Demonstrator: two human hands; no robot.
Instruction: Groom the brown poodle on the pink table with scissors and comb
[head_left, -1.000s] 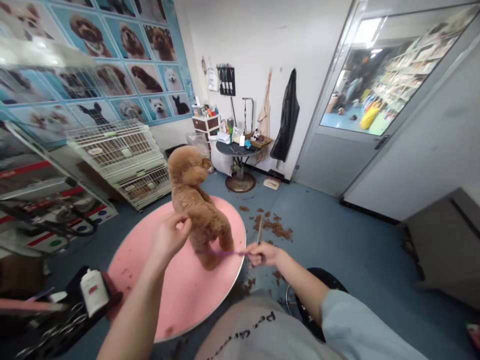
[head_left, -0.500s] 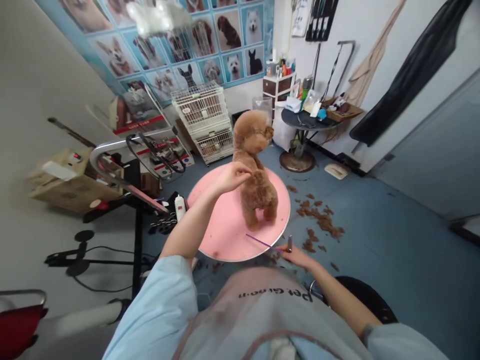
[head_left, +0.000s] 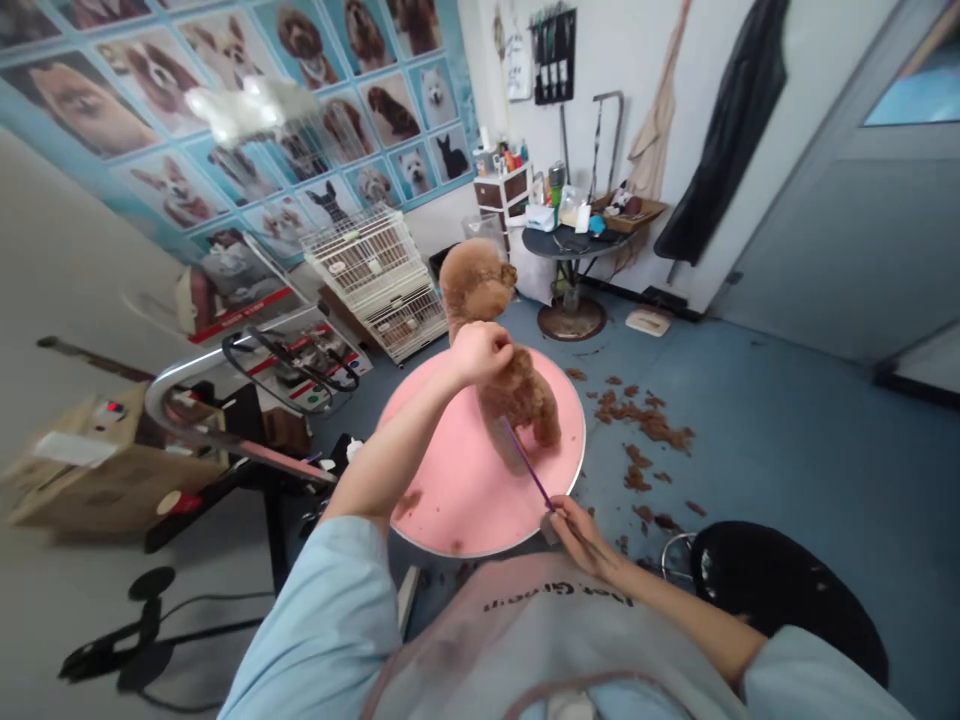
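Head view: my left arm [head_left: 409, 435] reaches forward and inward, elbow slightly bent, the wrist angled down. My left hand [head_left: 484, 354] is at the dog's back, its fingers curled in close to the thumb; whether they pinch any fur I cannot tell. My right arm [head_left: 682, 600] comes in low from the side, forearm slanting up to the table's near edge. There my right hand [head_left: 576, 528] is closed round one purple comb [head_left: 531, 472], which points up and away toward the hind legs; I cannot tell if its tip touches them. A grey bit under those fingers is too blurred to name.

I count one brown dog [head_left: 472, 280], upright on one round pink table [head_left: 465, 490], its head turned to my right. Beyond stand two white cages [head_left: 364, 255], stacked, and one dark round table [head_left: 559, 243]. One black stool [head_left: 780, 590] sits near my right elbow. Many brown hair clumps [head_left: 649, 425] lie on the floor.
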